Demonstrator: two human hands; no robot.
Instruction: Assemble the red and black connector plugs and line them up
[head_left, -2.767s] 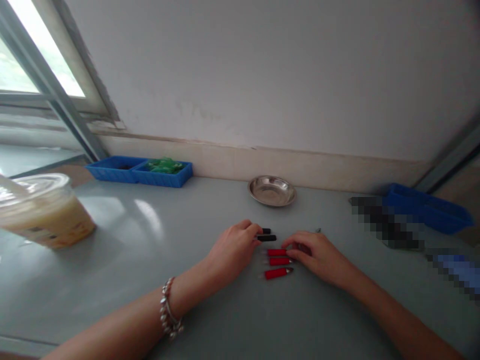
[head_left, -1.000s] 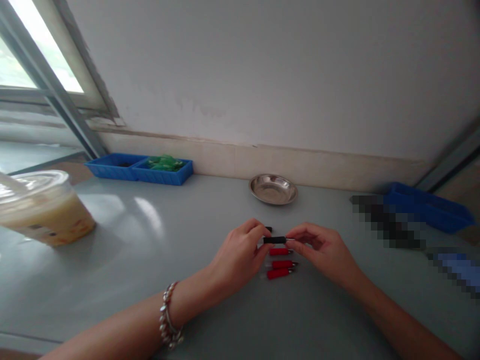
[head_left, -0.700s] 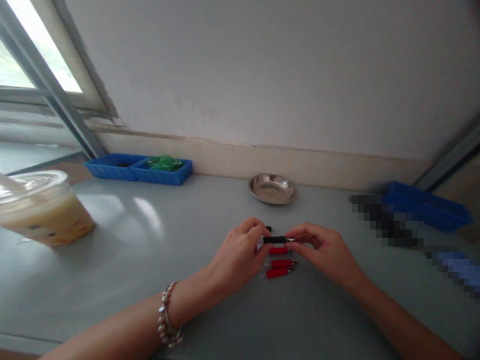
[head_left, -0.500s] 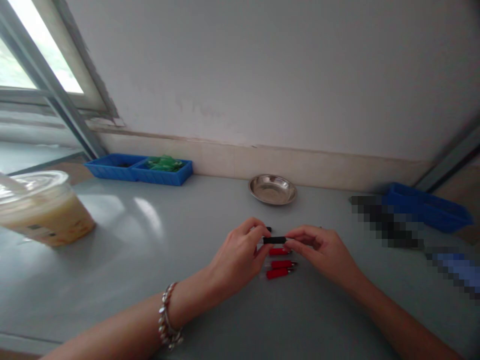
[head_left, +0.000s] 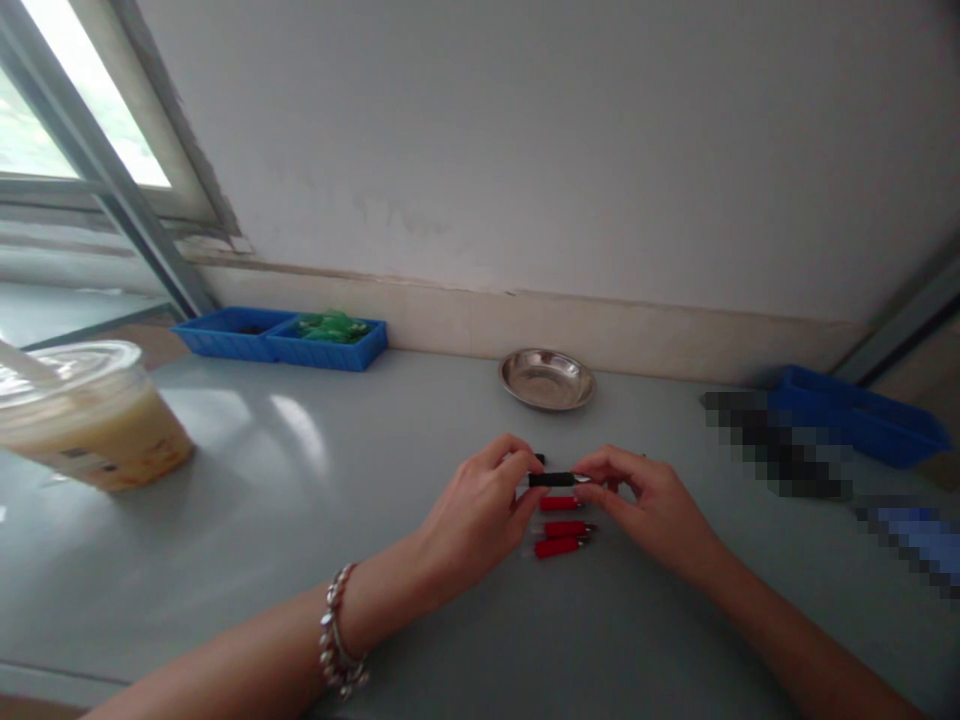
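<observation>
A pen with a black grip (head_left: 551,480) is held level above the table between both hands. My left hand (head_left: 484,495) is closed round its barrel end, which the fingers mostly hide. At the silver tip end, the thumb and fingers of my right hand (head_left: 637,490) pinch the pen. Below it on the table lie several pens with red grips, among them an upper red pen (head_left: 561,504), a middle red pen (head_left: 568,528) and a lower red pen (head_left: 559,547). A black piece (head_left: 540,459) shows just behind my left fingers, mostly hidden.
A steel dish (head_left: 547,380) stands near the wall. A blue two-part tray (head_left: 330,352) with green stuff in it is at back left, another blue tray (head_left: 855,420) at back right. On the left stands a drink cup (head_left: 97,420). Blurred dark items (head_left: 780,450) lie at right.
My right fingers have shifted very slightly, and more of the pen's silver tip shows. Otherwise the hands and the things on the table keep their places.
</observation>
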